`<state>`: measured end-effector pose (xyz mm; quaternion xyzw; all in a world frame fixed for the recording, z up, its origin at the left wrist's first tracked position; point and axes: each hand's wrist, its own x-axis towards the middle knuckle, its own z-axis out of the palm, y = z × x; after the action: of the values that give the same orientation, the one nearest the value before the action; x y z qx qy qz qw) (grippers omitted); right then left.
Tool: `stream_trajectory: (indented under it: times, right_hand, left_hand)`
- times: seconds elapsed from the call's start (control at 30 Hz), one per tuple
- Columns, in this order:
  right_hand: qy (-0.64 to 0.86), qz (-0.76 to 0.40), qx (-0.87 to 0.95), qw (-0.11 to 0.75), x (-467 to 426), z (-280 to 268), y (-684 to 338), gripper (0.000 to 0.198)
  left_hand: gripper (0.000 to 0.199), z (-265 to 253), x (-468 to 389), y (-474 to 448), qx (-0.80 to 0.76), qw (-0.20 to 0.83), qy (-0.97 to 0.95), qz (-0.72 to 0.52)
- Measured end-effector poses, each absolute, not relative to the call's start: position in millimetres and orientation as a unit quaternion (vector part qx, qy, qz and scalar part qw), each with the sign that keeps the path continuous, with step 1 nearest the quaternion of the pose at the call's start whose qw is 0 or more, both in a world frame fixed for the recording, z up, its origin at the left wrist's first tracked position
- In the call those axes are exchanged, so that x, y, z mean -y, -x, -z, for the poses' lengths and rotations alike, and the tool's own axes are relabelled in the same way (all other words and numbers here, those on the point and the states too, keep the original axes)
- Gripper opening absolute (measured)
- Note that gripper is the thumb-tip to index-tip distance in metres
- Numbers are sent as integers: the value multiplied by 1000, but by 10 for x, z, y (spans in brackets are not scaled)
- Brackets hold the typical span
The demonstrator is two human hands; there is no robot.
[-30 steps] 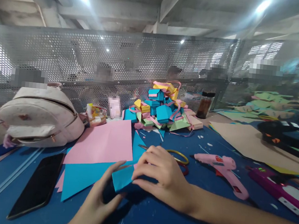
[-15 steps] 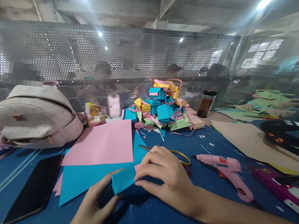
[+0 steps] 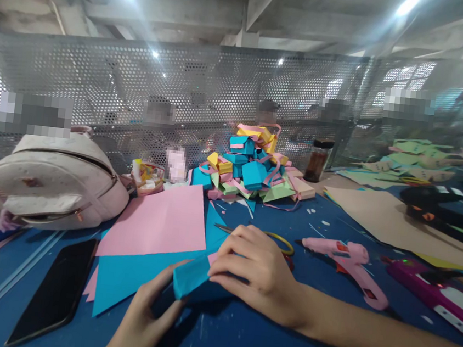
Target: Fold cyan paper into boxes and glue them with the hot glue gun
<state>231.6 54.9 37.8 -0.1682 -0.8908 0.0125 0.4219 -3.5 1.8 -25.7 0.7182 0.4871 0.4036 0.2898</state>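
While the left hand [image 3: 146, 313] props it, the blue paper box [image 3: 192, 280] sits under the right hand [image 3: 256, 273].

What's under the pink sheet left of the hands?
The pink sheet lies on a blue paper sheet, whose edges stick out below and at right. A pink corner shows at the lower left. What lies beneath the pink sheet's middle is covered.
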Motion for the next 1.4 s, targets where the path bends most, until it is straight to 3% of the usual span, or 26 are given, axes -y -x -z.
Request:
stream_trajectory:
  times: [0.53, 1.4]
  right_hand:
    - [164, -56, 889, 424, -495, -368, -2297, 9]
    - [168, 26, 887, 430, -574, -430, -2357, 21]
  left_hand:
    - [38, 231, -7, 30, -475, 341, -707, -398]
    - [35, 221, -12, 18, -496, 274, -695, -443]
